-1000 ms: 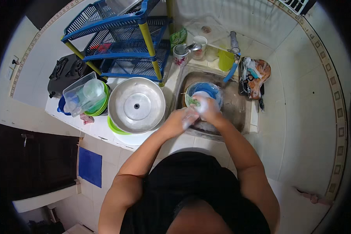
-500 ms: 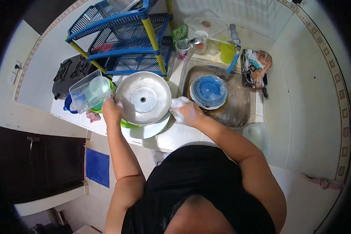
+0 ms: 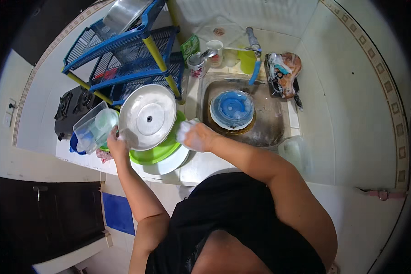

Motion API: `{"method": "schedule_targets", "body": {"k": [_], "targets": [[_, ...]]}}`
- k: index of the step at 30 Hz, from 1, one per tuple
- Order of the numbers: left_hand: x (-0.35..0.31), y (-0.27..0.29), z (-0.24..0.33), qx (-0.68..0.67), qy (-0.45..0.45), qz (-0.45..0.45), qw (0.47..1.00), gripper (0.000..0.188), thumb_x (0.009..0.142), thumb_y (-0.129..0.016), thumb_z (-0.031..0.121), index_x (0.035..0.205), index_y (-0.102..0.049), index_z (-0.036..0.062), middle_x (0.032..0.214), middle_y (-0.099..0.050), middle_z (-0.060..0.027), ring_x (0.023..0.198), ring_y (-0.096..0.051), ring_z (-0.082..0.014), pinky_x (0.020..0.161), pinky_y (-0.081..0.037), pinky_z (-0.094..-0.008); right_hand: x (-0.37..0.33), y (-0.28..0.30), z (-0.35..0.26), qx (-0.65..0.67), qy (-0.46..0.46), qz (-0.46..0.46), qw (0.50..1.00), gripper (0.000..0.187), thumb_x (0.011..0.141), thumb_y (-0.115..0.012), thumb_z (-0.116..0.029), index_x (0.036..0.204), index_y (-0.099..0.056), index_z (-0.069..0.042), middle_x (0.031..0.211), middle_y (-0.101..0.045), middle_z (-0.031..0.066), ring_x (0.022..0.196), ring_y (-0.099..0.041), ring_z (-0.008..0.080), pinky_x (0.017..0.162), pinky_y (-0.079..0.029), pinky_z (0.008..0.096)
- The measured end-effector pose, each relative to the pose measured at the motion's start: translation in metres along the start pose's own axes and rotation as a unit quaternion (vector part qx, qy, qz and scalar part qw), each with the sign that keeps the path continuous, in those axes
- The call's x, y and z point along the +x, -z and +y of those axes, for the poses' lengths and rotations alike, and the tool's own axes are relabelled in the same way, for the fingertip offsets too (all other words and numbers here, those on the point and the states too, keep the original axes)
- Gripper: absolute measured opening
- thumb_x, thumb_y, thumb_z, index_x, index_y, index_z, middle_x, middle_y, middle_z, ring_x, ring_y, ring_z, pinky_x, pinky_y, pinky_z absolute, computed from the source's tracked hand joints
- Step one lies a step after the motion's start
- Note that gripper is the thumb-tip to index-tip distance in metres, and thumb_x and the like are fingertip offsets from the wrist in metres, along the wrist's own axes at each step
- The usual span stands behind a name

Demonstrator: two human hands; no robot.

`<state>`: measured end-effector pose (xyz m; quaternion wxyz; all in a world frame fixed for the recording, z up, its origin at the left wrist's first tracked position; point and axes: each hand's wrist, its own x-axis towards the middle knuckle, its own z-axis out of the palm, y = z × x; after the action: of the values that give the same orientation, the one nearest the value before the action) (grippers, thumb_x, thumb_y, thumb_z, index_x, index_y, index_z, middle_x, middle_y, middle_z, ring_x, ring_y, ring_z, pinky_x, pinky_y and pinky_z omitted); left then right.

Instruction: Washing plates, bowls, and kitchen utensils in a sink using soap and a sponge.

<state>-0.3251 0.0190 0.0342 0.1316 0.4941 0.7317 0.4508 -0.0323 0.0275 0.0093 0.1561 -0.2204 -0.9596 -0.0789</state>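
A round silver metal pot lid (image 3: 139, 125), with a dark fitting at its centre, is tilted up over the counter. My left hand (image 3: 119, 145) grips its lower left rim. Just right of the lid is my right hand (image 3: 197, 137), closed and covered in white foam; whatever it holds is hidden by the suds. Under the lid lie a bright green plate (image 3: 163, 153) and a white plate (image 3: 171, 165). Clear plastic containers (image 3: 92, 130) stand left of my left hand.
The metal sink (image 3: 273, 121) holds a blue bowl (image 3: 234, 108) on other dishes. Behind it are a faucet (image 3: 253, 41), cups (image 3: 197, 66) and a soapy tray (image 3: 283, 75). A blue rack (image 3: 123, 77) rises at the back left beside a black stove (image 3: 73, 107).
The lid is lifted and tilted more, so more of the green plate shows beneath it. My right hand has come away from the lid's edge, toward the green plate.
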Motion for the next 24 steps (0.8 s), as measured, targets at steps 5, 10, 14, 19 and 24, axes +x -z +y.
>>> {"method": "schedule_targets", "body": {"k": [5, 10, 14, 19, 24], "targets": [[-0.005, -0.006, -0.001, -0.097, 0.073, -0.009, 0.993, 0.039, 0.076, -0.050, 0.006, 0.111, -0.053, -0.0110, 0.096, -0.062, -0.0203, 0.082, -0.061, -0.0225, 0.072, -0.048, -0.0316, -0.012, 0.030, 0.011, 0.028, 0.018, 0.147, 0.989, 0.006, 0.069, -0.054, -0.016, 0.075, -0.053, -0.013, 0.076, -0.050, 0.0006, 0.077, -0.052, 0.0181, 0.063, -0.044, 0.0323], [-0.006, -0.019, 0.006, -0.082, 0.043, -0.017, 0.996, 0.037, 0.077, -0.053, 0.005, 0.112, -0.052, -0.0102, 0.095, -0.061, -0.0159, 0.080, -0.058, -0.0191, 0.070, -0.047, -0.0290, -0.070, 0.076, 0.024, 0.066, -0.028, 0.081, 0.994, 0.019, 0.071, -0.059, -0.016, 0.090, -0.057, -0.012, 0.083, -0.055, 0.0030, 0.079, -0.057, 0.0197, 0.065, -0.045, 0.0340], [-0.009, -0.032, 0.013, -0.120, 0.062, -0.060, 0.989, 0.034, 0.078, -0.052, 0.004, 0.109, -0.053, -0.0091, 0.095, -0.061, -0.0140, 0.080, -0.057, -0.0175, 0.070, -0.046, -0.0275, -0.128, 0.115, 0.034, 0.126, -0.135, 0.051, 0.981, 0.015, 0.071, -0.061, -0.012, 0.086, -0.057, -0.009, 0.081, -0.057, 0.0077, 0.073, -0.057, 0.0259, 0.061, -0.047, 0.0367], [-0.018, -0.058, 0.034, -0.147, 0.058, -0.080, 0.984, 0.035, 0.078, -0.049, 0.004, 0.110, -0.053, -0.0090, 0.090, -0.061, -0.0143, 0.075, -0.057, -0.0163, 0.066, -0.046, -0.0269, -0.230, 0.101, 0.035, 0.054, -0.357, 0.096, 0.928, 0.020, 0.072, -0.063, -0.013, 0.090, -0.062, -0.005, 0.086, -0.062, 0.0113, 0.082, -0.059, 0.0293, 0.072, -0.049, 0.0388], [-0.027, -0.076, 0.062, -0.138, 0.067, -0.109, 0.982, 0.035, 0.079, -0.047, 0.004, 0.112, -0.052, -0.0082, 0.086, -0.061, -0.0148, 0.072, -0.057, -0.0149, 0.065, -0.046, -0.0264, -0.294, 0.105, 0.048, -0.029, -0.579, 0.132, 0.804, 0.033, 0.078, -0.063, -0.028, 0.095, -0.063, 0.001, 0.100, -0.060, 0.0218, 0.094, -0.056, 0.0349, 0.081, -0.045, 0.0397]]}}
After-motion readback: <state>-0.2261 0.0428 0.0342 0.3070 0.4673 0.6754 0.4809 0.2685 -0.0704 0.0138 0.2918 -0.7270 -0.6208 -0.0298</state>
